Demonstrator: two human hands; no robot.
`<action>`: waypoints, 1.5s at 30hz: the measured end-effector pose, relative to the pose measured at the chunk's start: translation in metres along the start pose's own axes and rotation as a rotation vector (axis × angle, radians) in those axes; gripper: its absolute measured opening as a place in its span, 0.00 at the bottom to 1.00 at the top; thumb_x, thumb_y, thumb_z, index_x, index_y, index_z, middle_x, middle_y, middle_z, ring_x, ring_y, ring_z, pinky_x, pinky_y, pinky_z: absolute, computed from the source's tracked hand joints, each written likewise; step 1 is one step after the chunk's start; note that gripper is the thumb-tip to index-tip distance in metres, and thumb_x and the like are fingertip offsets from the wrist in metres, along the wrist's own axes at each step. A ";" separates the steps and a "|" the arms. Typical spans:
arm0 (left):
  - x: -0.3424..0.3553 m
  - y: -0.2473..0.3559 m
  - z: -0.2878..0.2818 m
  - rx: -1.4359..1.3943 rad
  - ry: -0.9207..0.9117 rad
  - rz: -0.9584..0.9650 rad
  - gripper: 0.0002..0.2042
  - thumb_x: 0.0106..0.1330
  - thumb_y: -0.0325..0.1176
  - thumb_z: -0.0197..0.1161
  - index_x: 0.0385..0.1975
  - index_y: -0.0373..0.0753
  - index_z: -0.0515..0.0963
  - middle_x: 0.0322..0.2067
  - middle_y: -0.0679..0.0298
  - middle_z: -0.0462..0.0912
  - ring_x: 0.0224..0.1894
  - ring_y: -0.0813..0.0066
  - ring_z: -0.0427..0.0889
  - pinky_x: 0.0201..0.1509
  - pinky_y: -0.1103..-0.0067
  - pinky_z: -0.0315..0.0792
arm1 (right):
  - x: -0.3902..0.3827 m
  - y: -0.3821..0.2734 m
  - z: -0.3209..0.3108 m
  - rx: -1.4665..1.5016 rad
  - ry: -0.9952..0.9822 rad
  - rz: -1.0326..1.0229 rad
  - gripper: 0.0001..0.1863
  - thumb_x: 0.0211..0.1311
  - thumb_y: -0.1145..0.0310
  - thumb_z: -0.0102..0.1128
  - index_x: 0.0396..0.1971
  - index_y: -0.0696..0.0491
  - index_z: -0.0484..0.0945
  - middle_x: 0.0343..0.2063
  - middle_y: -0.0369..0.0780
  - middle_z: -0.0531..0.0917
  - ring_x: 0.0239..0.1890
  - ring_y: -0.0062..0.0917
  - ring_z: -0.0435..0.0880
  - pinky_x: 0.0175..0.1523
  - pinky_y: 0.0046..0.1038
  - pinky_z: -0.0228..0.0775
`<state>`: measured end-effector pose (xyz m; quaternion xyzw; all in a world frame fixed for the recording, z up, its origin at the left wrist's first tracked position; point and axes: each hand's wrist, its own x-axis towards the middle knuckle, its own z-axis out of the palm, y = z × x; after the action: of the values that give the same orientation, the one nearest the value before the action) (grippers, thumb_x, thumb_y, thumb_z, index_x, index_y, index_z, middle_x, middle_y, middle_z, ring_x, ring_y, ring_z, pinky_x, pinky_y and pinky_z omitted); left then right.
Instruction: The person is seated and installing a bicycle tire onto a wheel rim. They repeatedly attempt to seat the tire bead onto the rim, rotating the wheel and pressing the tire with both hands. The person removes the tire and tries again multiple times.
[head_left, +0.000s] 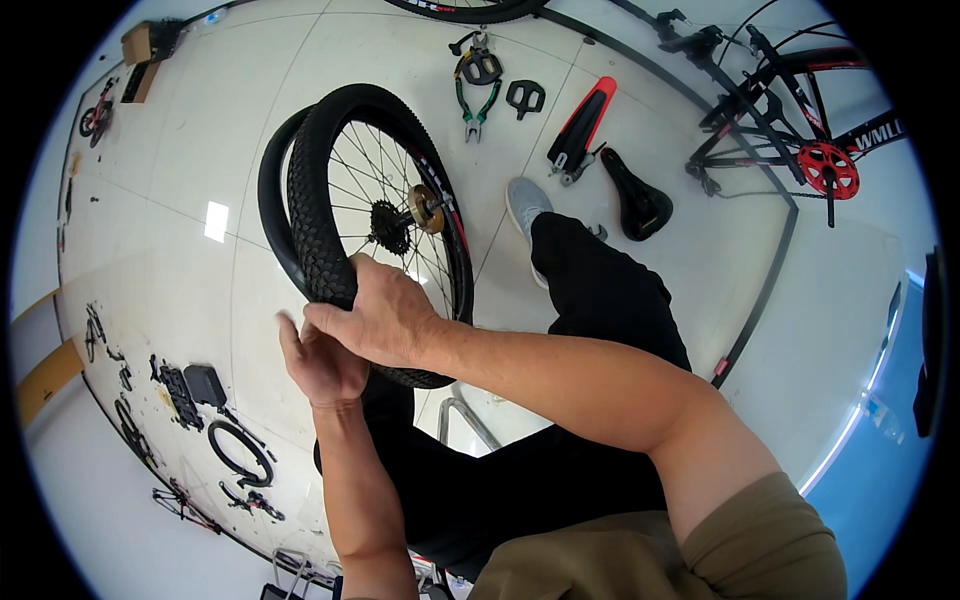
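A bicycle wheel (318, 190) with a knobbly black tyre stands tilted between my legs. A smooth black inner tube (272, 195) hangs loosely along the tyre's left side. Black sprockets (391, 228) and a gold-coloured round part (428, 208) sit at its hub. My right hand (390, 312) is closed over the tyre's near left edge, thumb pointing left. Just below it, my left hand (328, 368) is palm up with one digit stretched out and apart; its other fingers are partly hidden behind the right hand, so contact with the tyre is unclear.
Pliers (474, 125), pedals (525, 98), a red-and-black mudguard (585, 130) and a saddle (638, 195) lie on the tiled floor ahead. A bicycle frame (790, 140) with a red chainring is at far right. Several bike parts (240, 453) lie at left. A metal leg (468, 420) shows beneath me.
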<state>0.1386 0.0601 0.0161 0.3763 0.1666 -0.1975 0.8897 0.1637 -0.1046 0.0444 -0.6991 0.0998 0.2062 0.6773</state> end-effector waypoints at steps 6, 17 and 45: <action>0.008 -0.003 0.022 0.551 0.213 0.189 0.29 0.68 0.50 0.68 0.58 0.36 0.69 0.44 0.57 0.81 0.38 0.68 0.85 0.43 0.71 0.83 | 0.047 0.009 -0.042 0.336 -0.403 0.211 0.16 0.60 0.62 0.58 0.31 0.63 0.82 0.30 0.45 0.87 0.33 0.27 0.86 0.38 0.28 0.72; 0.024 0.022 0.007 0.225 0.457 0.084 0.22 0.69 0.52 0.66 0.46 0.38 0.75 0.36 0.61 0.82 0.33 0.68 0.83 0.39 0.67 0.82 | 0.023 0.296 -0.023 0.583 0.611 1.101 0.36 0.65 0.50 0.59 0.59 0.68 0.72 0.52 0.56 0.81 0.53 0.45 0.83 0.60 0.46 0.74; 0.027 0.029 0.000 0.135 0.277 0.061 0.39 0.69 0.52 0.65 0.75 0.43 0.55 0.45 0.55 0.76 0.40 0.63 0.81 0.48 0.62 0.82 | 0.039 0.354 -0.041 1.318 0.228 0.903 0.25 0.62 0.46 0.71 0.32 0.55 0.78 0.24 0.38 0.78 0.27 0.29 0.80 0.36 0.31 0.77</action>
<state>0.1754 0.0728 0.0216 0.4639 0.2624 -0.1274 0.8365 0.0571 -0.1622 -0.2926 -0.0649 0.5421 0.2863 0.7873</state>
